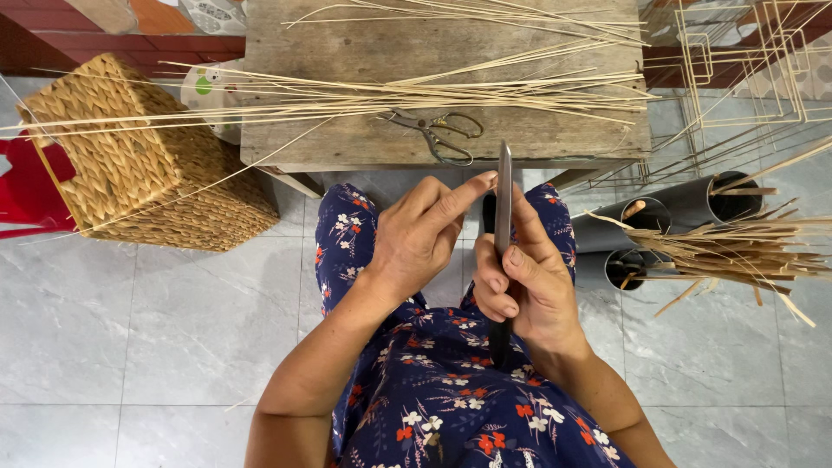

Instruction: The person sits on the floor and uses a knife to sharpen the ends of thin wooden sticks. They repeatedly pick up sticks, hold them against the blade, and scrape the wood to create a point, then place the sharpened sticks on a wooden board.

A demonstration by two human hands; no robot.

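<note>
— Right hand (530, 290)?
— Clamped round a knife (503, 217), blade upright, just below the wooden table (347, 52).
— Left hand (416, 238)?
— Open, forefinger against the blade.
— On that table?
— Scissors (438, 132) amid thin cane strips (433, 91); left of it, woven basket (130, 156).

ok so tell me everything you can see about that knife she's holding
The knife has a long, narrow, grey metal blade seen edge-on, pointing up and away from the person toward the wooden table. Its dark handle runs down through the right hand, which grips it in a closed fist, the end showing below the fist over the floral lap. The left hand reaches across, its index fingertip resting against the blade near the upper part. The blade looks clean and straight; its tip lies just short of the scissors.
</note>
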